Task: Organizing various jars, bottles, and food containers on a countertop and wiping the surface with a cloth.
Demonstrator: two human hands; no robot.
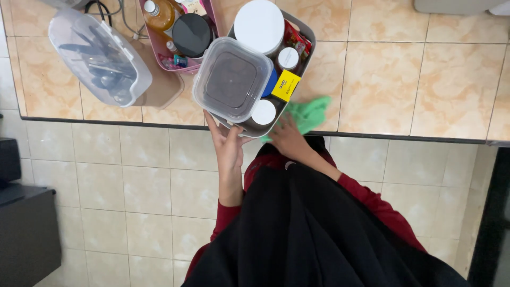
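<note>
The grey plastic basket (305, 40), packed with white-lidded jars and a square clear lidded container (232, 79), sits at the front edge of the beige tiled counter (425, 79). The left hand (227, 146) grips its near rim from below, fingers curled up onto it. The right hand (288, 137) lies with fingers spread on a green cloth (311, 112) just beside the basket.

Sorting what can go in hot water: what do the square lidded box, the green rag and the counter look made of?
Square lidded box: clear, slightly frosted plastic, since dark contents show through the lid. Green rag under the right hand: soft cloth, probably microfibre, crumpled in folds. Counter: glossy beige marbled ceramic tiles with visible grout lines.
</note>
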